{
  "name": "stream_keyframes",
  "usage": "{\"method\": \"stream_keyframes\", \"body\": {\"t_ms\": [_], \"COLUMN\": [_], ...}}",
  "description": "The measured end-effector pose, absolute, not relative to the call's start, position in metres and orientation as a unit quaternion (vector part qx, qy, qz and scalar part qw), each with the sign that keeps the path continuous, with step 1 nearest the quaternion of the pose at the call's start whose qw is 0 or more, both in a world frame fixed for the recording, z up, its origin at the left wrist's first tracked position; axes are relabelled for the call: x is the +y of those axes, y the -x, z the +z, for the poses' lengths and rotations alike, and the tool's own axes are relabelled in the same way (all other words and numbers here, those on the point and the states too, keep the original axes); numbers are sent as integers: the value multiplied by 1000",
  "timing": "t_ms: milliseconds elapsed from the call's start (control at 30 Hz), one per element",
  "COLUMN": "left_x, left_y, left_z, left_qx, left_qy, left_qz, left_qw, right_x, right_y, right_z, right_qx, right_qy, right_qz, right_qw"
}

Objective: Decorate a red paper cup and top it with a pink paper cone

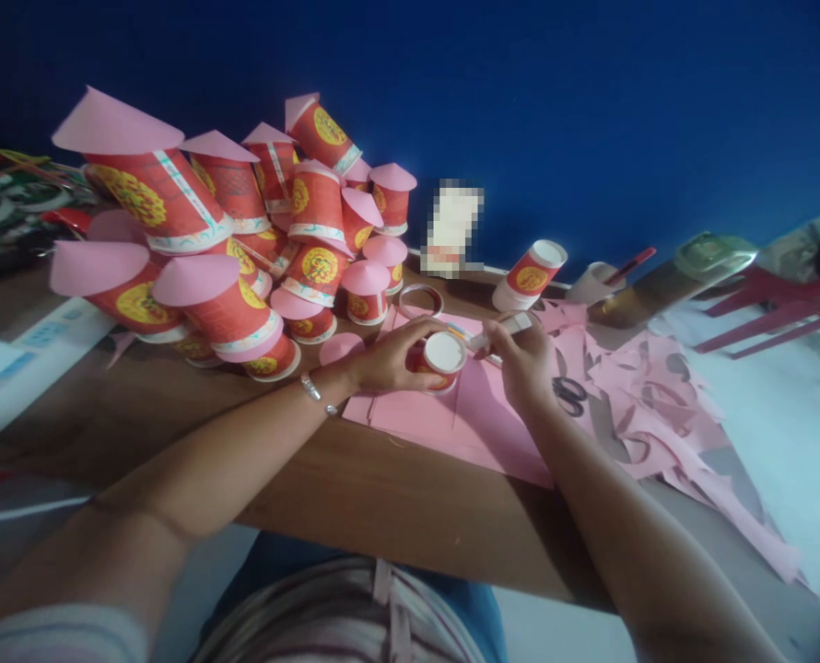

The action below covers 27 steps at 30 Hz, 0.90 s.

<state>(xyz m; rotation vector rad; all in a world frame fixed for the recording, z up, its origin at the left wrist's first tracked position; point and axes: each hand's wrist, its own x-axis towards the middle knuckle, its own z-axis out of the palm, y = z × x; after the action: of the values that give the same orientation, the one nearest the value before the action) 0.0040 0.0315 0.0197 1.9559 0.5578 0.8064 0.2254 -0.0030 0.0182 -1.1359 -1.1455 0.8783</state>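
Observation:
My left hand is closed around a red paper cup, which stands over pink paper sheets with its round white end facing up. A silver bangle is on my left wrist. To the right of the cup, my right hand grips a small whitish tube, partly hidden by the fingers; its narrow end points toward the cup. Close by the right wrist lies a pair of scissors with dark handles. A cut pink paper round rests left of the cup.
Red cups with pink cone roofs are piled at the left. Behind are a tape roll, stacked cups and a white cup with a red pen. Pink paper scraps and a bottle lie right; a blue wall stands behind.

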Motion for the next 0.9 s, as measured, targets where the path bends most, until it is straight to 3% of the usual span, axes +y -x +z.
{"method": "stream_keyframes", "body": {"t_ms": [467,900], "left_x": [31,32], "left_y": [-6,-4], "left_z": [12,10], "left_qx": [283,254], "left_qy": [-751,-755], "left_qz": [330,310], "left_qw": [497,520], "right_x": [5,-2], "right_y": [-234,-230], "right_z": [16,17], "right_qx": [-438,-503], "right_qy": [430,421], "right_qz": [506,458], "right_qw": [606,600]}}
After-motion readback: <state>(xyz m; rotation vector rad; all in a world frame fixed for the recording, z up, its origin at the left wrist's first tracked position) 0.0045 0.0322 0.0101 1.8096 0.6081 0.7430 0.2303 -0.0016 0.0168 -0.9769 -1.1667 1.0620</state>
